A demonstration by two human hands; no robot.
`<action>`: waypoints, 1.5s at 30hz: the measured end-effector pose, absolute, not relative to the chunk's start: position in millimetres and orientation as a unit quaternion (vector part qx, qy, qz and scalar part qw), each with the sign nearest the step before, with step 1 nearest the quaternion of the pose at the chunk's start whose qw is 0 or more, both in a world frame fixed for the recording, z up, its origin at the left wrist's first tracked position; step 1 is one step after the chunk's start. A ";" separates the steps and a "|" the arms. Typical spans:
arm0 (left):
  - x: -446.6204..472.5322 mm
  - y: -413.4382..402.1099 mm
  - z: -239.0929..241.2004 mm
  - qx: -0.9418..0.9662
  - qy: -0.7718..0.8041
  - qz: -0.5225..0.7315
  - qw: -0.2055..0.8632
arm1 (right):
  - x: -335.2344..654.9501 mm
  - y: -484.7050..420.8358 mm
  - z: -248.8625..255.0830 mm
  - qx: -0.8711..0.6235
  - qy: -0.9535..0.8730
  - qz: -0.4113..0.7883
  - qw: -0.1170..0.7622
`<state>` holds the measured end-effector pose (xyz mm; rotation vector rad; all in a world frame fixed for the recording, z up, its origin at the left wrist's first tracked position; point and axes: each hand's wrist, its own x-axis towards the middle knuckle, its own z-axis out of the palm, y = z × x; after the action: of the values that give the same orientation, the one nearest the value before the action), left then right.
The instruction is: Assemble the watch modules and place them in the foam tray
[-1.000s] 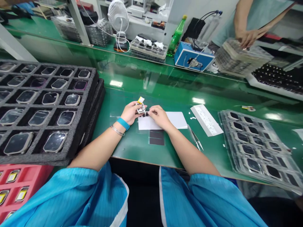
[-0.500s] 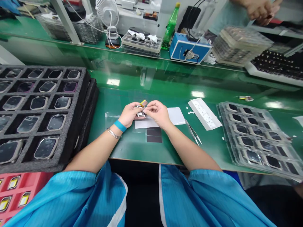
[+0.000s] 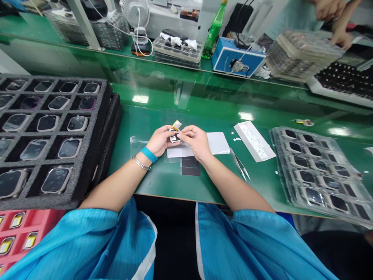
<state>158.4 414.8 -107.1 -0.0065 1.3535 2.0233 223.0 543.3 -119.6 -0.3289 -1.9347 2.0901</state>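
Over the white paper [image 3: 219, 144], my left hand [image 3: 159, 142] grips an open smartwatch case [image 3: 175, 139] between thumb and fingers. A small battery with a yellow edge [image 3: 176, 125] stands up from the far side of the case. My right hand [image 3: 198, 144] is closed in a pinch, its thumb and index finger at the case's right side. Something dark shows by those fingertips, too small to name. Beneath the paper's near edge lies a dark strip sheet [image 3: 190, 167]. Tweezers [image 3: 240, 165] rest on the bench to the right of my right hand.
At left stands a stacked foam tray [image 3: 100, 116] of watches, above a red tray [image 3: 43, 217]. To the right are a white folded card [image 3: 243, 130] with small bits, clear trays [image 3: 279, 171] of screens and a loose battery [image 3: 304, 122]. Another person's hands show at top right.
The view has shifted slightly. My right fingertips press closer over the case, where a dark spot now shows. Across the bench, one of the other person's hands has moved down and right.
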 end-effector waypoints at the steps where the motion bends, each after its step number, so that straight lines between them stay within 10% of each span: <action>1: 158.5 414.8 -106.9 -0.004 0.521 0.780 0.347 | 222.8 543.5 -120.6 -0.111 -0.676 0.715 0.140; 17: 161.9 414.6 -106.1 0.011 0.533 0.785 0.316 | 228.4 541.5 -111.8 -0.057 -0.855 0.429 0.285; 24: 162.1 415.2 -105.0 0.032 0.563 0.748 0.350 | 215.0 561.7 -122.4 -0.067 -0.765 0.622 0.152; 35: 165.5 416.3 -100.5 0.042 0.572 0.724 0.384 | 221.7 555.9 -117.8 -0.055 -0.777 0.586 0.222; 45: 148.7 408.3 -102.2 -0.021 0.443 0.771 0.457 | 222.6 561.5 -121.5 0.101 -0.908 0.294 0.279</action>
<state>148.7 408.3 -102.2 -0.0521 1.0908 1.9016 222.6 561.5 -121.5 0.2703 -2.4368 0.7890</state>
